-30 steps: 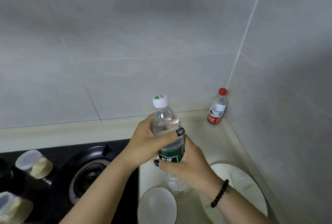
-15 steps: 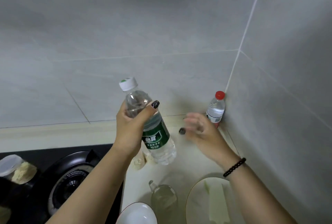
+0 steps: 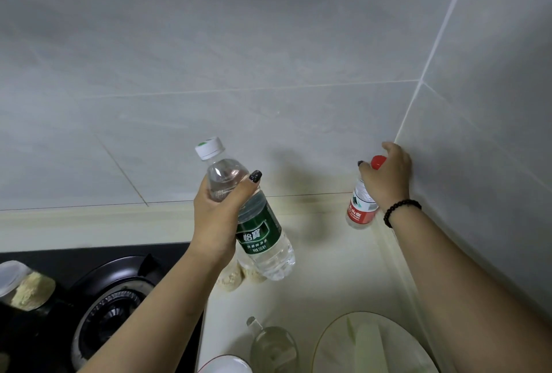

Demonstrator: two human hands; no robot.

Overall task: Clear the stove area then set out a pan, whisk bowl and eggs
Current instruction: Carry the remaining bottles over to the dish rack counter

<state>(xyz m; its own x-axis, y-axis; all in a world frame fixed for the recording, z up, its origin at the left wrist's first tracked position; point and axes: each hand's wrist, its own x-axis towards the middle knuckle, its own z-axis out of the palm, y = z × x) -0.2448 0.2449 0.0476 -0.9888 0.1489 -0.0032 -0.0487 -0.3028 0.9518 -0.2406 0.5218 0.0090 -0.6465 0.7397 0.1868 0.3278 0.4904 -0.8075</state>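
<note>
My left hand (image 3: 221, 208) grips a clear water bottle with a green label and white cap (image 3: 257, 232), held tilted in the air above the cream counter (image 3: 322, 277). My right hand (image 3: 385, 175) curls round the top of a small red-capped, red-labelled bottle (image 3: 360, 211) standing in the back right corner against the wall. The black gas stove (image 3: 107, 313) with its burner lies at the lower left.
A lidded jar of pale powder (image 3: 24, 286) sits on the stove's left. Two small jars (image 3: 239, 275) stand behind my left wrist. A glass vessel (image 3: 273, 345), a white bowl rim (image 3: 224, 365) and a gold-rimmed plate (image 3: 373, 342) lie at the front. Tiled walls close the back and right.
My right hand let go of the green-label bottle and reached right to the red-capped bottle in the corner. My left hand lifted the green-label bottle up and left, tilting it.
</note>
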